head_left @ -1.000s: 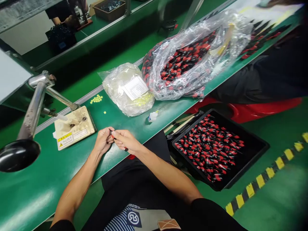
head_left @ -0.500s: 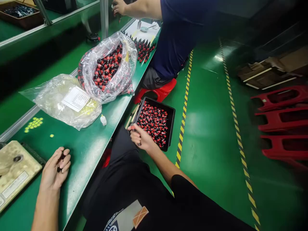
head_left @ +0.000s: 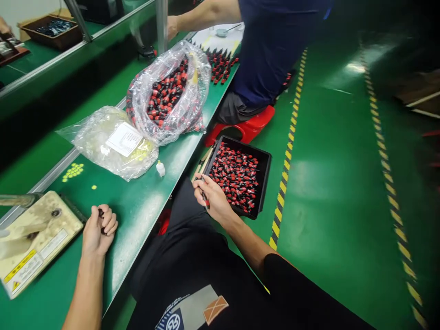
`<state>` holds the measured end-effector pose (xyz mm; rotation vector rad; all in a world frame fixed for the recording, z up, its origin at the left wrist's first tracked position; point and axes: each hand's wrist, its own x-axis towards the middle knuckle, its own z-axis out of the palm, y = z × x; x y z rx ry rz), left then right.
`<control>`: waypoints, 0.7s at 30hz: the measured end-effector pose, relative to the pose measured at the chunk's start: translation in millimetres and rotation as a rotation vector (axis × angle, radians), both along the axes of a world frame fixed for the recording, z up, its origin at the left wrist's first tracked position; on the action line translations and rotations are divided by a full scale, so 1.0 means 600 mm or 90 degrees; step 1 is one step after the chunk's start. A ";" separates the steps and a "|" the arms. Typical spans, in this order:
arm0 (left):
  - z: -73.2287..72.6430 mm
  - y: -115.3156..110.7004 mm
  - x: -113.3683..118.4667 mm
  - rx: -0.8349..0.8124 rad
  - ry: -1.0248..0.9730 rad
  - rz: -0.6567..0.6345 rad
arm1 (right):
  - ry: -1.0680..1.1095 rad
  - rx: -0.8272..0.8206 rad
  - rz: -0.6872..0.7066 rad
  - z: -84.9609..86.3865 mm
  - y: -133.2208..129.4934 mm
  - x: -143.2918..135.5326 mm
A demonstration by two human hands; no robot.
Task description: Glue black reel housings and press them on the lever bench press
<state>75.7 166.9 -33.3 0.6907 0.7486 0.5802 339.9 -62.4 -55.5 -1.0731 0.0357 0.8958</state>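
Observation:
My left hand point(head_left: 99, 229) rests over the green table with its fingers curled round small dark parts, mostly hidden by the fingers. Beside it lie one loose yellow disc point(head_left: 94, 187) and a cluster of yellow discs point(head_left: 73, 172). My right hand point(head_left: 213, 198) is above my lap at the near left edge of a black tray point(head_left: 264, 183) full of red-and-black pointed parts point(head_left: 233, 176). A slim black-and-red part point(head_left: 205, 199) shows between its closed fingers.
An open plastic bag of red-and-black caps point(head_left: 167, 98), a flatter bag point(head_left: 99, 133) with yellow discs and a small white bottle point(head_left: 160, 168) lie on the table. A cream machine base point(head_left: 41, 233) stands at left. A co-worker point(head_left: 275, 50) sits ahead on a red stool point(head_left: 256, 124).
The view has swung left, so everything sits further right. My left fingers have curled tighter. My right hand has turned, and the black-and-red part now shows more plainly in it.

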 end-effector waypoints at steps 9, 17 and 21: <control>0.001 -0.008 0.009 -0.034 -0.016 0.089 | -0.463 0.063 0.537 0.012 0.203 -0.171; -0.011 -0.019 0.006 0.077 0.048 0.118 | -0.916 -0.219 0.724 0.041 0.257 -0.210; -0.010 -0.028 0.012 0.125 0.074 0.104 | -0.956 -0.267 0.768 0.051 0.255 -0.207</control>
